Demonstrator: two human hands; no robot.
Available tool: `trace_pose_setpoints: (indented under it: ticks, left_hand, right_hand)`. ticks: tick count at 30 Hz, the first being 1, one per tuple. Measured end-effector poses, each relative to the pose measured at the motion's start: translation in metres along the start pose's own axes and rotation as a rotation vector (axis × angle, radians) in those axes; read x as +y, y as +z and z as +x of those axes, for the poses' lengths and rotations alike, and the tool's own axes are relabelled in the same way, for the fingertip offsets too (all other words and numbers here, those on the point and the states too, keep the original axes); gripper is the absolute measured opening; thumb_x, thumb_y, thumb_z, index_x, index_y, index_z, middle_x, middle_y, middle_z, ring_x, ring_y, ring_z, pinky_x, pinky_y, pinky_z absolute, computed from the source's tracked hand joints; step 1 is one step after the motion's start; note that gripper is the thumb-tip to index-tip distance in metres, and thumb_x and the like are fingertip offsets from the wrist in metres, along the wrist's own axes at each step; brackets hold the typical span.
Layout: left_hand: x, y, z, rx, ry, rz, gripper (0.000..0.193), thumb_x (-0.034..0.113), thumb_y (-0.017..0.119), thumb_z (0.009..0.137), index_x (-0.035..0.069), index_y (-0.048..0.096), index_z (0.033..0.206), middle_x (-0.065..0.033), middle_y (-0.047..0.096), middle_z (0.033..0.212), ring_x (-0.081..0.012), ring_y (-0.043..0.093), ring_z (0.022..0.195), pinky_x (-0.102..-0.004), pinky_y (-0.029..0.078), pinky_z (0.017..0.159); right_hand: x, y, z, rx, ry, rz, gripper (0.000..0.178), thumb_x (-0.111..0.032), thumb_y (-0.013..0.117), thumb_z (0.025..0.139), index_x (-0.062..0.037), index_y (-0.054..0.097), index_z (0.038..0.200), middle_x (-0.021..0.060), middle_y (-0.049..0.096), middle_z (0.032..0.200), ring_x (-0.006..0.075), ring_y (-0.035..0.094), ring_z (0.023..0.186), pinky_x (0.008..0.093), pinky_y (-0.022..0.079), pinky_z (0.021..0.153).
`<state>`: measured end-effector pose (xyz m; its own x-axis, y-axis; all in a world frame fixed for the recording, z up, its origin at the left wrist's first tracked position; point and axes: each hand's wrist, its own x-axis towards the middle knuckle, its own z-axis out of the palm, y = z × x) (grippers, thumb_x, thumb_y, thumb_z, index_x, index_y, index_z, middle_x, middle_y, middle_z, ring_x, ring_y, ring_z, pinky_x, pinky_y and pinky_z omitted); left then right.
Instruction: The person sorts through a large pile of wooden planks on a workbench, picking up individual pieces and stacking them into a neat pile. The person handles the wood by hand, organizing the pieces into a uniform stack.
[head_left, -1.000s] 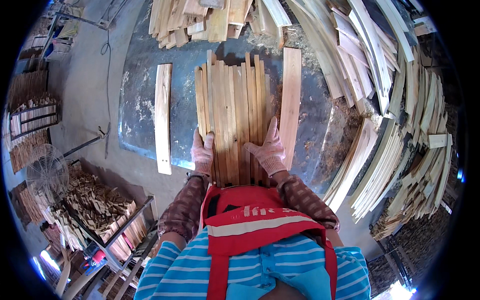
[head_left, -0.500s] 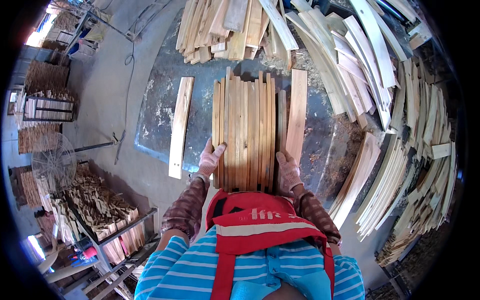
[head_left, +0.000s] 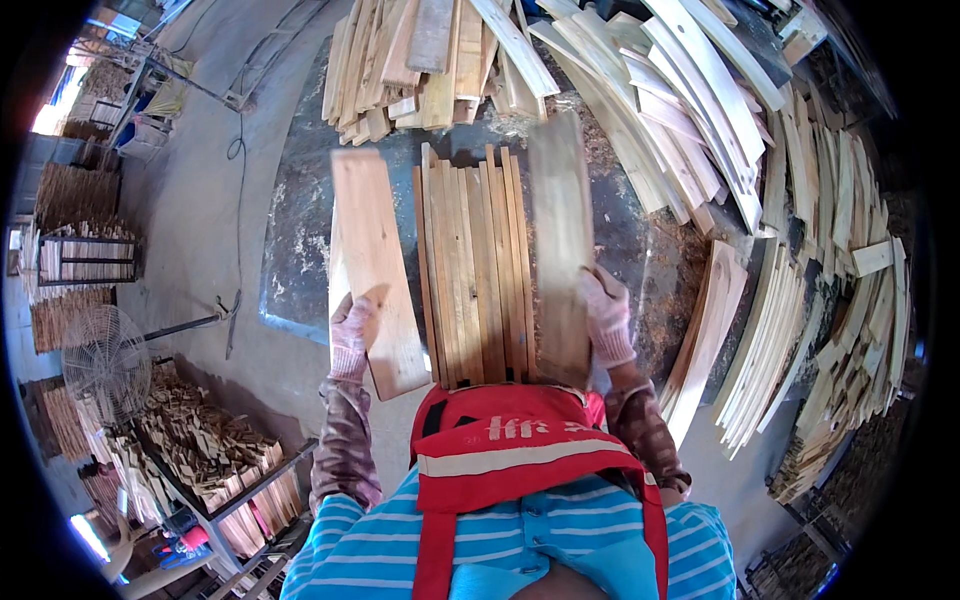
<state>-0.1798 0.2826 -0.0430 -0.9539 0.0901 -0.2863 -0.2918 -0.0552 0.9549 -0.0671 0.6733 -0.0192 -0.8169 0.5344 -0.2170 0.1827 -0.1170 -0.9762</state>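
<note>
Both my hands wear pale knit gloves. My left hand (head_left: 350, 328) is closed round the outer edge of a flat wooden board (head_left: 380, 265), which leans with its near end toward the middle. Another pale board (head_left: 336, 240) is mostly hidden beneath it. My right hand (head_left: 608, 312) grips the outer edge of a second wooden board (head_left: 560, 250), blurred by motion, its broad face up. Between these boards a row of narrow boards (head_left: 475, 270) stands packed on edge, its near end by my red apron (head_left: 510, 430).
The dark worktable (head_left: 300, 220) carries a heap of loose boards (head_left: 430, 70) at the far side and more boards (head_left: 670, 110) at far right. Stacked strips (head_left: 765, 340) lie to the right. A fan (head_left: 107, 362) and a wood-filled rack (head_left: 215, 440) stand at left.
My hands have left the sides of the upright row and moved apart. Each now holds a board turned broad face up beside the row. The view has shifted slightly.
</note>
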Motion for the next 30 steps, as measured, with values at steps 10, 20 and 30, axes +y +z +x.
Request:
trace_pose_setpoints:
  ticks: [10, 20, 30]
  left_hand:
    - [0.044, 0.151, 0.02, -0.306, -0.114, -0.334, 0.07, 0.048, 0.062, 0.097, 0.007, 0.037, 0.148, -0.0121, 0.054, 0.135, -0.0249, 0.056, 0.123, -0.0397, 0.049, 0.103]
    - [0.036, 0.163, -0.011, -0.232, -0.272, -0.404, 0.078, 0.052, 0.066, 0.091, 0.0, 0.045, 0.145, -0.0192, 0.057, 0.138, -0.0336, 0.06, 0.123, -0.0454, 0.048, 0.107]
    - [0.085, 0.138, 0.002, -0.229, -0.241, -0.347, 0.05, 0.012, 0.066, 0.086, -0.004, 0.056, 0.133, -0.014, 0.068, 0.116, -0.0226, 0.069, 0.105, -0.0331, 0.057, 0.093]
  right_hand:
    - [-0.049, 0.136, -0.002, -0.361, -0.3, -0.271, 0.121, -0.047, 0.086, 0.065, -0.0077, 0.022, 0.159, 0.0307, 0.025, 0.156, 0.0494, 0.032, 0.141, 0.0488, 0.032, 0.117]
    - [-0.031, 0.108, 0.017, -0.468, -0.104, -0.255, 0.119, -0.038, 0.086, 0.066, -0.0036, 0.02, 0.159, 0.0257, 0.025, 0.159, 0.0408, 0.031, 0.146, 0.0428, 0.03, 0.119]
    - [0.046, 0.028, 0.028, -0.292, 0.238, 0.551, 0.109, -0.012, 0.084, 0.074, -0.0035, 0.017, 0.159, 0.0158, 0.069, 0.109, 0.021, 0.07, 0.089, 0.0324, 0.06, 0.082]
